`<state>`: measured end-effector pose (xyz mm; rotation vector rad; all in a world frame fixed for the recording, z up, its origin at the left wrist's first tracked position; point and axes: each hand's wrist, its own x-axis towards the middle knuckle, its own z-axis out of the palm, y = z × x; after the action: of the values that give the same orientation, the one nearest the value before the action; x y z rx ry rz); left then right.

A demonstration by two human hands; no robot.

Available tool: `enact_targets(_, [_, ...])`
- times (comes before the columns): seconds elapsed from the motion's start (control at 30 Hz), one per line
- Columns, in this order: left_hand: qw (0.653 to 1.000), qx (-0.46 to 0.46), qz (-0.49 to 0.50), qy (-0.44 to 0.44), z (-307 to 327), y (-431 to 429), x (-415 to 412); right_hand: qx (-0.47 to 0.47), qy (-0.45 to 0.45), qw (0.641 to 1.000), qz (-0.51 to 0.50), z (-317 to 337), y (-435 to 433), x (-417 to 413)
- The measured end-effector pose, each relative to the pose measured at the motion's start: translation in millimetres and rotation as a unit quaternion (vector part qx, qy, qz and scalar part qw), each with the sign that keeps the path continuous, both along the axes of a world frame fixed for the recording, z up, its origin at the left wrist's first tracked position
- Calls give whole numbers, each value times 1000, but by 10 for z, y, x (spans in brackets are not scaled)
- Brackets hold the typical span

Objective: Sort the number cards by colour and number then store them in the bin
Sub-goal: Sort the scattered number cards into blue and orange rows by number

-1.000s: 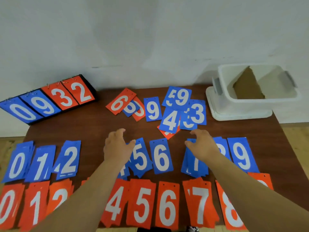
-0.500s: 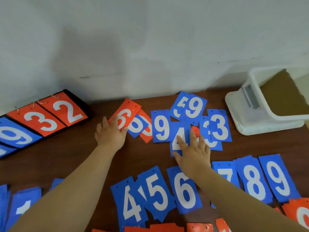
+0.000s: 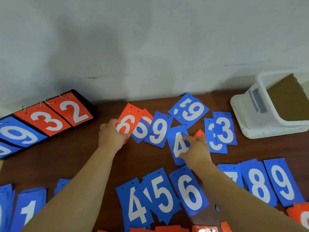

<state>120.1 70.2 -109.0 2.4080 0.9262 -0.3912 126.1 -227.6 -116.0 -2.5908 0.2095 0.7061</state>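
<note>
An unsorted heap of number cards lies at the back of the brown table. My left hand grips the lower left edge of the red 6 card. My right hand pinches the blue 4 card, with a red card corner showing just behind its fingers. Beside them lie a blue 6 card, a blue 9 card, another blue 9 card and two blue 3 cards. The white bin stands at the back right.
A sorted row of blue cards runs along the near side: 1, 4, 5, 6, 8, 9. Red card stacks peek in at the bottom edge. A ring-bound scoreboard leans at the back left.
Both hands reached from the sorted rows to the back heap. The left hand closed on the red 6 card and the right hand on the blue 4 card.
</note>
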Motion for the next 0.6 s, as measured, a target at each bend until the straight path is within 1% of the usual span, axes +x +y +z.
enact_targets(0.1, [998, -29, 17, -44, 35, -15, -95, 83, -17, 996, -41, 32, -133, 53])
enact_targets(0.17, [995, -36, 53, -73, 85, -47, -191, 102, -30, 993, -54, 86, -213, 65])
enact_targets(0.33, [982, -38, 111, -151, 309, -194, -492, 79, -84, 992, -41, 218, -381, -3])
enact_targets(0.5, [958, -125, 177, -188, 536, -470, -890, 55, -139, 987, -52, 313, -573, -67])
enact_targets(0.6, [949, -155, 195, -194, 716, -769, -1170, 65, -175, 978, -94, 357, -808, -103])
